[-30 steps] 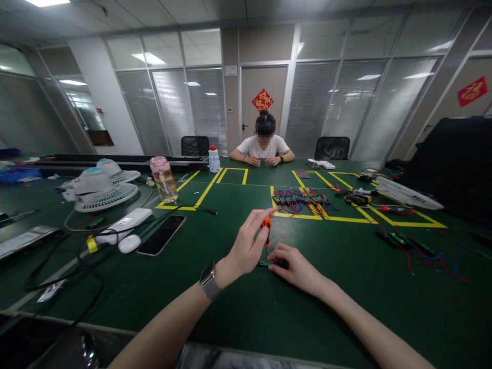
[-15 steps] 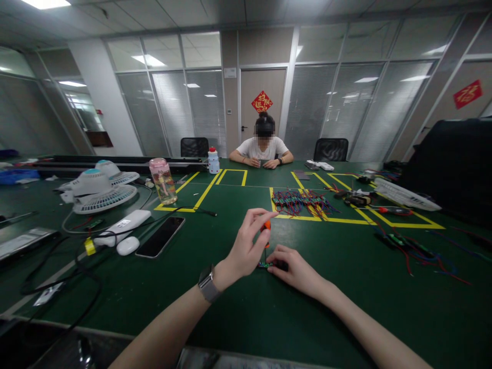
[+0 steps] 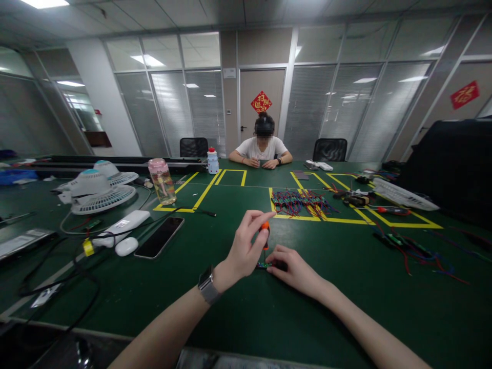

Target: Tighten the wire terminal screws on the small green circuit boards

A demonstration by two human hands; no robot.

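My left hand (image 3: 246, 246) is closed around the orange and black handle of a screwdriver (image 3: 266, 229), which stands upright. Its thin shaft runs down to a small green circuit board (image 3: 263, 265) lying on the table. Thumb and fingers of my right hand (image 3: 290, 266) grip the board's right end, and that end is hidden behind them. Whether the screwdriver's tip sits in a screw is too small to make out. Beyond my hands lies a bundle of similar boards with red and blue wires (image 3: 302, 202).
To the left lie a phone (image 3: 160, 237), a white earphone case (image 3: 126, 246), a power strip (image 3: 123, 225), white fans (image 3: 102, 192) and a pink-lidded bottle (image 3: 162, 182). Wired boards (image 3: 403, 243) and a red screwdriver (image 3: 392, 210) lie right. A co-worker (image 3: 263, 148) sits opposite.
My left hand's fingers have shifted slightly around the screwdriver handle, so more of its orange top shows. The board and my right hand stay in place.
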